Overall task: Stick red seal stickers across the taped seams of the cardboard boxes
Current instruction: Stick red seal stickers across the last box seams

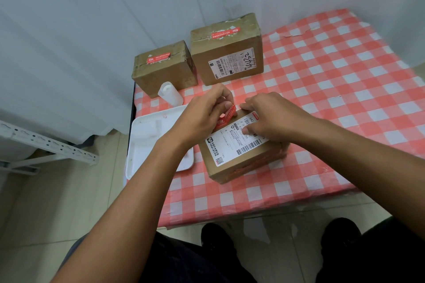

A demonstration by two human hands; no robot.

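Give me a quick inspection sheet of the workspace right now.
Surface: red-and-white checked tablecloth.
Job's things: near box under both hands; two far boxes, small and large, each with a red sticker on top.
Clutter: white tray; white bottle lying beside it.
Grippers: left hand pinches a red seal sticker; right hand presses on the near box.
Cables: nothing seen.
Surroundings: white curtain, metal rack, tiled floor.

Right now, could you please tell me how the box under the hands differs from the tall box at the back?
The near box lies flat with its shipping label facing up; the tall back box carries its label on the front. The back box already wears a red seal on top; the near box's sticker is partly lifted, held by the left hand. Both are brown cardboard.
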